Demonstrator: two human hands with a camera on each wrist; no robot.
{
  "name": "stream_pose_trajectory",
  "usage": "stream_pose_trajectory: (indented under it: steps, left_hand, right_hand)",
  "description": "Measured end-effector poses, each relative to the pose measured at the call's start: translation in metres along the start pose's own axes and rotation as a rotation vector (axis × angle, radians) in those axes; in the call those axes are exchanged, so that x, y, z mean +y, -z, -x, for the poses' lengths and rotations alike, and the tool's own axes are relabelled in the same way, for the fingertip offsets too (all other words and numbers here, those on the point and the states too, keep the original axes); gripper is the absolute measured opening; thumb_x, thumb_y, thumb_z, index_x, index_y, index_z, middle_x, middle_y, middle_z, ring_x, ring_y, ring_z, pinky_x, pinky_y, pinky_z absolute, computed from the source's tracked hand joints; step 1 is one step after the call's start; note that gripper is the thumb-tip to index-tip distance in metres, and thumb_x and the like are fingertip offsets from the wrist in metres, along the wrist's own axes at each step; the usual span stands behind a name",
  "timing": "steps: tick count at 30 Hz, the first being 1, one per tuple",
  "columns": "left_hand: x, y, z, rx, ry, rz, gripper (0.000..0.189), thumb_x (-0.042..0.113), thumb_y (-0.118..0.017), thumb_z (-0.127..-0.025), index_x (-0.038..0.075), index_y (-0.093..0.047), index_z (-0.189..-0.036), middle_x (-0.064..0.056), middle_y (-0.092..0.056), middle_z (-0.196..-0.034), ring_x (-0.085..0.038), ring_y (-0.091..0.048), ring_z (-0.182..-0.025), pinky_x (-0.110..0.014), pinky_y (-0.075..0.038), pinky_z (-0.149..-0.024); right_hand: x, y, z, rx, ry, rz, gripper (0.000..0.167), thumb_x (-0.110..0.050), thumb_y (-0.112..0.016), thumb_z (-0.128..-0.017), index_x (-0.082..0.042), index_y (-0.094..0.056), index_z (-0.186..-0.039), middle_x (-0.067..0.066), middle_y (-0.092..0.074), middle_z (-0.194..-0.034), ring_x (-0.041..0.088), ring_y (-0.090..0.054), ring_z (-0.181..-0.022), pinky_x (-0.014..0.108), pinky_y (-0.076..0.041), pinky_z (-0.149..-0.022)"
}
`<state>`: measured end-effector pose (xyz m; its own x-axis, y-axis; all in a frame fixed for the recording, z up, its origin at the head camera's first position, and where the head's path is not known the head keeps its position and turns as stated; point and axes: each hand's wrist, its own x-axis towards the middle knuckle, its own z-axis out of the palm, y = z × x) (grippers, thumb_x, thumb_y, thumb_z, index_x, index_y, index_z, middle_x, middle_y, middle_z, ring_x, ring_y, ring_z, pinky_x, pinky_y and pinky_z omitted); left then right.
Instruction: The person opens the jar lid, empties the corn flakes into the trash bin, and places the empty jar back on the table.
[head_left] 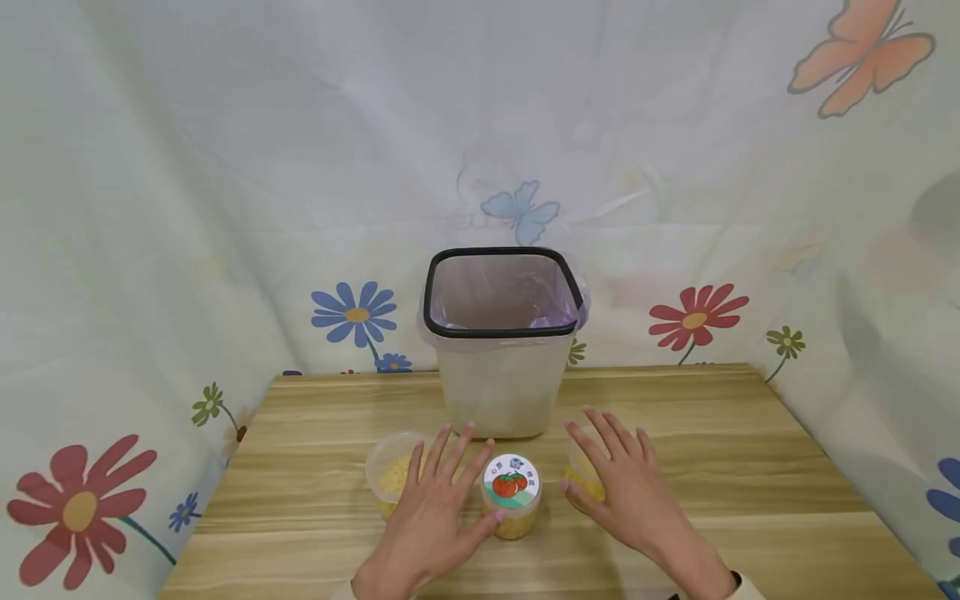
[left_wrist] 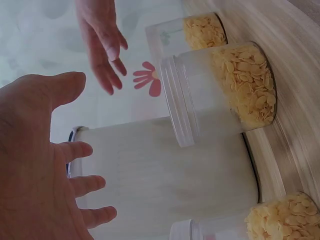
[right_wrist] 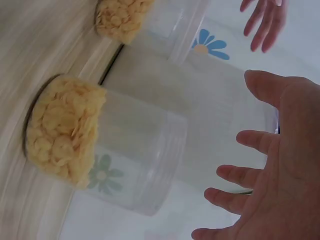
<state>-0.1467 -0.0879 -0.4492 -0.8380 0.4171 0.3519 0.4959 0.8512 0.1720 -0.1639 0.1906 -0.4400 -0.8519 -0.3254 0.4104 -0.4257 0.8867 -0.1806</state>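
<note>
Three clear plastic jars of yellow flakes stand in a row on the table. The middle jar (head_left: 516, 525) has a round lid (head_left: 512, 493) with a tomato picture. My left hand (head_left: 431, 521) hovers with spread fingers between the left jar (head_left: 381, 475) and the middle one, covering part of the left jar in the head view. Over the right jar (right_wrist: 70, 132) my right hand (head_left: 637, 500) is stretched out, fingers apart, hiding much of that jar. Both wrist views show the palms held above the jars with nothing in them.
A pale bin (head_left: 498, 383) with a black rim and a purple-tinted liner stands behind the jars, near the back edge of the wood-patterned table (head_left: 300, 500). White curtains (head_left: 300, 167) with flowers and butterflies enclose the back and sides.
</note>
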Motion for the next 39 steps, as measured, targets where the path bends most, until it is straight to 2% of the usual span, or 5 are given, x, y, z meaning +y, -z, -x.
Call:
stream_pose_trajectory:
  steps: [10, 18, 22, 27, 39]
  left_hand:
    - [0.001, -0.004, -0.004, -0.019, 0.007, 0.025, 0.076, 0.066, -0.051, -0.09, 0.033, -0.029, -0.155, -0.002, -0.021, -0.165, -0.035, -0.022, -0.151, -0.063, -0.021, -0.117]
    - [0.005, -0.012, -0.007, -0.023, 0.003, 0.04, 0.077, 0.066, -0.05, -0.09, 0.031, -0.028, -0.155, -0.002, -0.019, -0.165, -0.037, -0.021, -0.151, -0.063, -0.02, -0.118]
    - [0.006, -0.014, -0.008, -0.013, -0.001, 0.037, 0.076, 0.067, -0.048, -0.091, 0.031, -0.028, -0.155, -0.002, -0.021, -0.165, -0.036, -0.021, -0.151, -0.063, -0.021, -0.117]
    - [0.007, -0.016, -0.008, -0.01, 0.0, 0.027, 0.076, 0.068, -0.046, -0.091, 0.032, -0.027, -0.155, -0.001, -0.021, -0.165, -0.034, -0.021, -0.151, -0.062, -0.022, -0.117]
    - [0.009, -0.016, -0.01, -0.018, -0.002, 0.033, 0.074, 0.068, -0.045, -0.092, 0.031, -0.029, -0.155, 0.0, -0.02, -0.165, -0.032, -0.019, -0.152, -0.06, -0.022, -0.118]
  right_hand:
    - [0.019, -0.013, -0.004, -0.006, -0.02, 0.022, 0.072, -0.049, -0.073, -0.083, -0.021, -0.048, -0.145, 0.014, -0.042, -0.153, 0.042, -0.041, -0.137, 0.073, -0.032, -0.103]
    - [0.024, -0.014, -0.009, -0.081, -0.052, 0.017, 0.071, -0.05, -0.071, -0.084, -0.021, -0.049, -0.145, 0.015, -0.042, -0.153, 0.044, -0.043, -0.136, 0.07, -0.039, -0.1]
    - [0.026, -0.018, -0.008, -0.099, -0.071, -0.008, 0.074, -0.054, -0.072, -0.082, -0.021, -0.049, -0.144, 0.015, -0.042, -0.152, 0.045, -0.046, -0.133, 0.067, -0.048, -0.085]
    - [0.03, -0.024, -0.009, -0.128, -0.103, -0.032, 0.076, -0.058, -0.071, -0.081, -0.022, -0.049, -0.144, 0.014, -0.042, -0.152, 0.045, -0.049, -0.128, 0.062, -0.053, -0.072]
    - [0.035, -0.03, -0.014, -0.142, -0.13, -0.04, 0.073, -0.05, -0.076, -0.079, -0.017, -0.053, -0.139, 0.016, -0.051, -0.139, 0.041, -0.054, -0.119, 0.057, -0.055, -0.076]
